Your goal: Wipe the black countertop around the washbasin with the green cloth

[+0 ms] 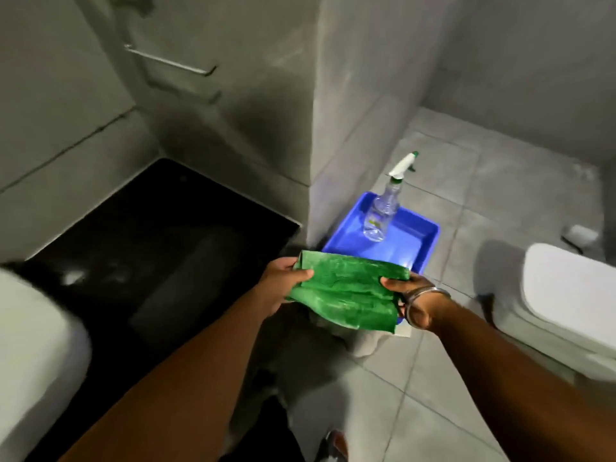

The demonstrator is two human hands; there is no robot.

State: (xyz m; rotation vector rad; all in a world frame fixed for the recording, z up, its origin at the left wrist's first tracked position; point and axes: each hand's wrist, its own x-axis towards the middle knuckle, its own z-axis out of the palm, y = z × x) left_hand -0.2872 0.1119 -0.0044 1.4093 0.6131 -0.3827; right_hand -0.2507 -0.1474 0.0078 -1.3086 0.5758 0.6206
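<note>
green cloth held in both hands, counter not yet touched

the glossy black stone countertop (160,235) fills the left and centre-left of the frame, dark and bare, with a pale glare patch near its lower left. no cloth rests on it, so the wiping looks not yet begun. the white ceramic washbasin (36,355) shows only as a blurred rounded rim at the lower left edge. at the right edge sits a white closed toilet (566,301) on the grey tiled floor (483,201).

just right of centre, a shallow blue plastic tray (416,241) lies on the floor against the wall corner, probably as a carry-tray for supplies. a clear plastic spray bottle with a white trigger head (383,211) stands upright in it.

the crumpled green cleaning cloth (350,295) hangs in the air at lower centre, in front of the tray's near edge and apart from the counter. it seems stretched between the hands to fold or spread it before wiping.

the left hand (283,285) pinches the cloth's left edge, thumb on top and fingers curled beneath. the right hand (413,305), bangle at the wrist, clamps the right edge the same way.
</note>
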